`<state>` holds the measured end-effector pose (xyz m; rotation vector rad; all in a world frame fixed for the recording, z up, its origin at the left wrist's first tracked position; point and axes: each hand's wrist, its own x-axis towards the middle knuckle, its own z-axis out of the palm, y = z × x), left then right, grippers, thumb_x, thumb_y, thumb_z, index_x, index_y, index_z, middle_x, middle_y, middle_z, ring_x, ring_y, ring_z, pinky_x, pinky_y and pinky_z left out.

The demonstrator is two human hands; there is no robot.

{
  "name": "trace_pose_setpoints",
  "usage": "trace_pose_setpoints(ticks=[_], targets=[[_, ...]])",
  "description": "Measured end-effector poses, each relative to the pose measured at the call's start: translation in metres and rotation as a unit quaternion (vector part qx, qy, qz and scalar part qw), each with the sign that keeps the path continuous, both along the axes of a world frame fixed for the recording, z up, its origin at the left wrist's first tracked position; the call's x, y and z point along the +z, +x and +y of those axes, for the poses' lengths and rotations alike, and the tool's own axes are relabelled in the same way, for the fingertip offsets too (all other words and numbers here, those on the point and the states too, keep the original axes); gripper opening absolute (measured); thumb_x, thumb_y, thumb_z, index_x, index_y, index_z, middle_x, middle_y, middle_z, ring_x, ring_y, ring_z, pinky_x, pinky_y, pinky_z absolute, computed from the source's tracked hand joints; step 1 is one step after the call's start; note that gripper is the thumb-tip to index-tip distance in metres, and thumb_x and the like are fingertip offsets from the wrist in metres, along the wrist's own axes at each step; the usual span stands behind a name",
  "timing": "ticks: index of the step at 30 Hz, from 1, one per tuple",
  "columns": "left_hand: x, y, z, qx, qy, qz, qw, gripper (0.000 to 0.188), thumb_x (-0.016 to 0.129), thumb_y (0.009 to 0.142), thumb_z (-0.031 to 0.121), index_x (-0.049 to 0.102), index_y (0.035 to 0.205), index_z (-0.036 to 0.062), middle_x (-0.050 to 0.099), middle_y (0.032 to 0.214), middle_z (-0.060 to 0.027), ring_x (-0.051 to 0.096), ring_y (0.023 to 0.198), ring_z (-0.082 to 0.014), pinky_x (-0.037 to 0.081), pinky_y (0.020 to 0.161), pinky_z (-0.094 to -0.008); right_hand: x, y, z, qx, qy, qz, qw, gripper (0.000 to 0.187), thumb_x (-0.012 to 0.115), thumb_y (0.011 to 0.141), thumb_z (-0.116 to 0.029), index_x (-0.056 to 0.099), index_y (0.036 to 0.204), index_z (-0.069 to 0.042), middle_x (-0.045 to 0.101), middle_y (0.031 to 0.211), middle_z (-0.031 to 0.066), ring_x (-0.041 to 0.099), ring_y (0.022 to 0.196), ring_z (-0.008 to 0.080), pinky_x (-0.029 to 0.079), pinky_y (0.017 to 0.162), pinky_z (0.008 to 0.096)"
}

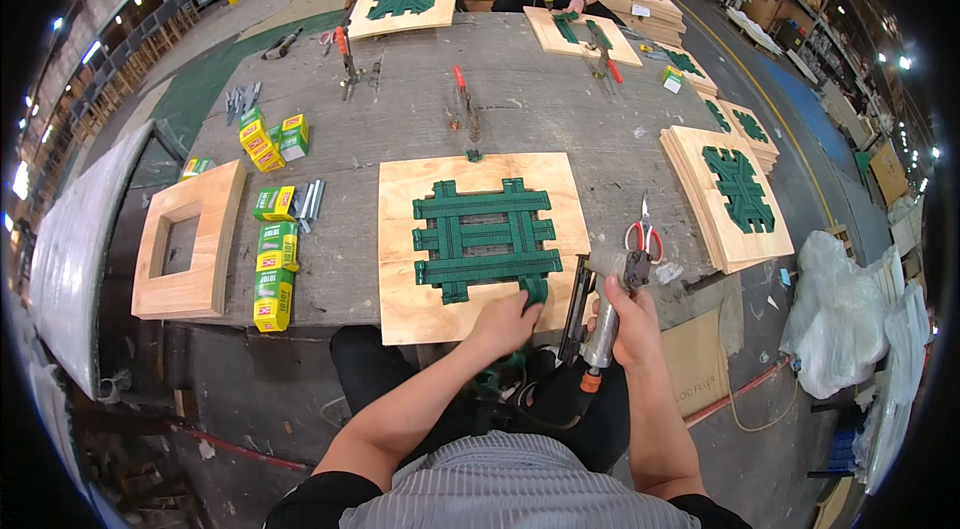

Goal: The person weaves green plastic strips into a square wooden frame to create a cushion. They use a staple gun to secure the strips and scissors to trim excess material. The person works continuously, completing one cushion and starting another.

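Observation:
A square plywood panel (398, 219) lies at the table's near edge in front of me. Green elastic webbing (480, 240) is woven in crossing bands over its middle opening. My left hand (505, 325) pinches a loose webbing strap (536, 289) by the panel's near edge. My right hand (632, 323) is wrapped round the handle of a pneumatic staple gun (602, 337), held upright beside the panel's near right corner. An orange fitting and a dark hose show at the gun's lower end. Its nose seems to be over the panel's right edge; I cannot tell if it touches.
Red-handled scissors (643, 240) lie right of the panel. Yellow-green boxes (273, 299), staple strips (311, 204) and stacked wooden frames (190, 247) stand left. Finished webbed panels (725, 199) are piled right. Pliers (467, 107) lie beyond. Across the table, two people handle panels (405, 4).

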<state>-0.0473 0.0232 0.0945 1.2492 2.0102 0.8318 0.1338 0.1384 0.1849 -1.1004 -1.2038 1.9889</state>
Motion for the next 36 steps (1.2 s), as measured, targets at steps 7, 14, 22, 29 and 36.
trace_pose_setpoints(ticks=[7, 14, 22, 29, 36], targets=[[0.038, 0.018, -0.029, 0.154, 0.085, -0.446, 0.877, 0.047, 0.042, 0.113, 0.04, 0.06, 0.139, 0.0062, 0.069, 0.122, -0.0112, 0.068, 0.106, -0.0237, 0.053, 0.093, -0.039, 0.014, -0.009, -0.02, 0.066, -0.008, 0.12, 0.991, 0.036, 0.064, 0.105, -0.031, 0.06, 0.121, 0.0, 0.066, 0.08, 0.012, 0.064, 0.062, 0.0216, 0.055, 0.055, 0.0362], [0.068, 0.048, -0.041, 0.12, 0.131, -0.6, 0.78, 0.05, 0.035, 0.116, 0.04, 0.057, 0.142, 0.0035, 0.072, 0.122, -0.0108, 0.069, 0.112, -0.0223, 0.054, 0.101, -0.0384, -0.024, -0.028, -0.001, 0.002, -0.058, 0.098, 0.994, 0.058, 0.049, 0.108, -0.056, 0.065, 0.116, 0.0, 0.069, 0.083, 0.0088, 0.067, 0.064, 0.0197, 0.056, 0.059, 0.0359], [0.071, 0.067, -0.058, 0.044, 0.042, -0.601, 0.797, 0.036, 0.056, 0.107, 0.007, 0.058, 0.142, 0.0012, 0.072, 0.12, -0.0075, 0.071, 0.106, -0.0182, 0.056, 0.098, -0.0337, -0.051, -0.021, -0.015, -0.009, -0.158, 0.099, 0.983, 0.06, 0.036, 0.109, -0.062, 0.064, 0.107, -0.009, 0.066, 0.079, 0.0095, 0.063, 0.064, 0.0207, 0.053, 0.056, 0.0362], [0.057, 0.094, -0.062, 0.003, 0.105, -0.478, 0.872, 0.057, 0.059, 0.103, 0.004, 0.04, 0.157, 0.0003, 0.062, 0.134, -0.0072, 0.062, 0.12, -0.0173, 0.051, 0.105, -0.0334, -0.064, -0.014, 0.0, -0.03, -0.148, 0.104, 0.983, 0.063, 0.04, 0.105, -0.067, 0.062, 0.098, -0.009, 0.062, 0.072, 0.0066, 0.059, 0.057, 0.0212, 0.049, 0.051, 0.0353], [0.053, 0.078, -0.084, -0.139, 0.163, -0.121, 0.969, 0.075, 0.069, 0.098, 0.024, 0.034, 0.158, -0.0043, 0.049, 0.154, -0.0263, 0.048, 0.145, -0.0341, 0.039, 0.12, -0.0407, -0.059, -0.012, 0.02, -0.035, -0.147, 0.164, 0.975, 0.063, 0.044, 0.103, -0.069, 0.06, 0.101, -0.008, 0.054, 0.076, 0.0056, 0.052, 0.06, 0.0199, 0.044, 0.051, 0.0353]])
